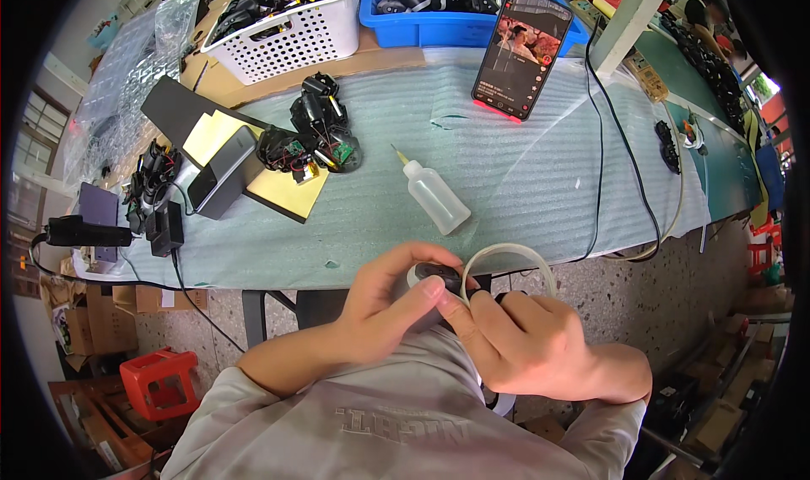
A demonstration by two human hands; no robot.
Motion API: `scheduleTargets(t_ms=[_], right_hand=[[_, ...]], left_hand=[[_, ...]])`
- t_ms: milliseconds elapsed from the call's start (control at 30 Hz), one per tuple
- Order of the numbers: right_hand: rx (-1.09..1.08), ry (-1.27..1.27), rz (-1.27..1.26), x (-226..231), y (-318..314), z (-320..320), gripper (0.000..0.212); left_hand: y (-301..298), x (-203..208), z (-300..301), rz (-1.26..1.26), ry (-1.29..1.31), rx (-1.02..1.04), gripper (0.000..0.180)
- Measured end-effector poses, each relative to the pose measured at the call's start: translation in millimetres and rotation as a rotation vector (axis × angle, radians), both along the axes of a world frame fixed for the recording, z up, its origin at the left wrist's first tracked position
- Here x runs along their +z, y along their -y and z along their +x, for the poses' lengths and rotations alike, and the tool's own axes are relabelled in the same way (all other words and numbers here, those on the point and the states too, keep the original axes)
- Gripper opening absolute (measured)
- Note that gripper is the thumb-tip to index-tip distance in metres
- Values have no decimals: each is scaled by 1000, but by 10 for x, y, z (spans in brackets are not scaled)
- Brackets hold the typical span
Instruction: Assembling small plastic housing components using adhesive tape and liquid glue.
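Close to my body, at the table's front edge, both hands hold a small rounded black-and-white device (440, 272) with a pale curved band (509, 248) looping up from it. My left hand (380, 299) grips its left side, thumb pressed on the dark top. My right hand (531, 337) has its fingers curled around the right side and the band, with its thumb near the left thumb. My fingers hide much of the device. Beyond them a translucent squeeze bottle (437, 200) with a thin needle tip lies on the foam sheet (380, 227).
A lit phone (521, 58) stands at the back, before a blue bin (422, 29) and a white basket (287, 54) of black parts. Wired black assemblies (316, 130) lie left of centre beside a grey box (224, 172) and yellow paper (291, 191). Cables (620, 134) cross the right side.
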State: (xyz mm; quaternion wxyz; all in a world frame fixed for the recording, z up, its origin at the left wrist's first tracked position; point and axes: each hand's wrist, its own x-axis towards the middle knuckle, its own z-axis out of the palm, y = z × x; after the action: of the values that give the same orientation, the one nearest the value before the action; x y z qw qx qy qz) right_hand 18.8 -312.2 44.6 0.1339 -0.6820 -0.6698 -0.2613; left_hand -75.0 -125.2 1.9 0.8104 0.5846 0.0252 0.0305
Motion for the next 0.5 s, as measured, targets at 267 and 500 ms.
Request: scheduleTargets(t_ms=[267, 500], right_hand=[[-69, 3, -38, -55, 32, -41, 53], [-105, 51, 41, -43, -33, -78, 53]], left_hand=[[-13, -84, 42, -344, -183, -31, 27], [-23, -40, 83, 157, 189, 192, 28]])
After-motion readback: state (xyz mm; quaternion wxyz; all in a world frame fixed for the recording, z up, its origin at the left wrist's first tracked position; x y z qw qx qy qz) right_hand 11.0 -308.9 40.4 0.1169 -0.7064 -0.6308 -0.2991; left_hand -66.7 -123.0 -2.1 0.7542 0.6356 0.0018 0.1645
